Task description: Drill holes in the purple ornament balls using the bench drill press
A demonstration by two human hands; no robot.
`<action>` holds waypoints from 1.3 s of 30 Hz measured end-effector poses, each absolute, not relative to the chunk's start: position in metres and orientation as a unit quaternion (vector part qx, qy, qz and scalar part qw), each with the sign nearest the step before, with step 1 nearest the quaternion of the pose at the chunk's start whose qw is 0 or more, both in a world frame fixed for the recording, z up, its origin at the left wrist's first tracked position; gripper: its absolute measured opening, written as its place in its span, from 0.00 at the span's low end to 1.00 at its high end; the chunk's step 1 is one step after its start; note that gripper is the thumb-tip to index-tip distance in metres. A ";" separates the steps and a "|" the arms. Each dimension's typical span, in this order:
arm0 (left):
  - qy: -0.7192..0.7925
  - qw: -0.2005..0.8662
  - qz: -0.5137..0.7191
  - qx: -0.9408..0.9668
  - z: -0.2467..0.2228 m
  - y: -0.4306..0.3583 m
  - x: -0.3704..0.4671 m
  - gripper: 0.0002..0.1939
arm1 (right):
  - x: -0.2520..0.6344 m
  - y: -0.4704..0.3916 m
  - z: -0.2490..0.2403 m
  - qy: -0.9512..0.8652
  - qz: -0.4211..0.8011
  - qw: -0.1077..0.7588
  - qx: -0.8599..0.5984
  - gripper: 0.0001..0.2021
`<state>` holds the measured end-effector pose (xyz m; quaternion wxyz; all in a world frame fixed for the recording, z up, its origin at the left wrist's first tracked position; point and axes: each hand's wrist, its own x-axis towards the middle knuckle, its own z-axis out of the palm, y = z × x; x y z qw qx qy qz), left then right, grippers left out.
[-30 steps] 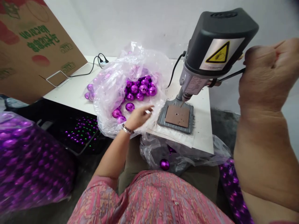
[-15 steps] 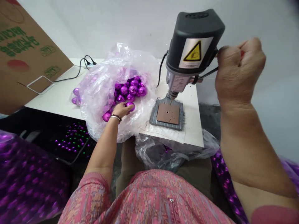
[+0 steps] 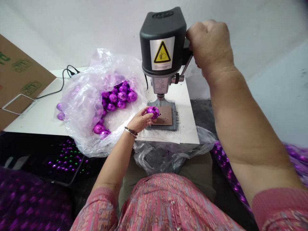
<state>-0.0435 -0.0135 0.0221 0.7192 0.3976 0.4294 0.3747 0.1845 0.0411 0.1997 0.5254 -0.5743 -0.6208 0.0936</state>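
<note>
A shiny purple faceted ball [image 3: 153, 112] is gripped by the fingers of my left hand [image 3: 141, 120], beside the brown square pad [image 3: 166, 116] on the drill press base [image 3: 174, 127]. Higher up, my right hand [image 3: 210, 45] is closed around the lever [image 3: 187, 67] of the small bench drill press [image 3: 163, 41]; the lever's end is hidden in my fist. The drill bit points down above the pad, which has a small dark hole. More purple balls [image 3: 122, 95] lie in an opened clear plastic bag [image 3: 80, 106] left of the machine.
A cardboard box [image 3: 21, 73] stands at the left of the white table [image 3: 31, 120]. A black cable [image 3: 63, 80] runs across the tabletop. Below are a dark tray of small purple and green pieces [image 3: 67, 157] and full purple bags [image 3: 31, 202]. Clear plastic [image 3: 156, 160] hangs at the table's front edge.
My left hand has carried a purple ball rightward from the bag to the drill press base. My right hand stays on the lever. The camera view has shifted to the right.
</note>
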 end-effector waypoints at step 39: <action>0.568 0.314 0.228 0.726 0.006 0.012 0.001 0.29 | 0.168 0.013 0.199 -0.548 0.067 0.553 -0.624 0.20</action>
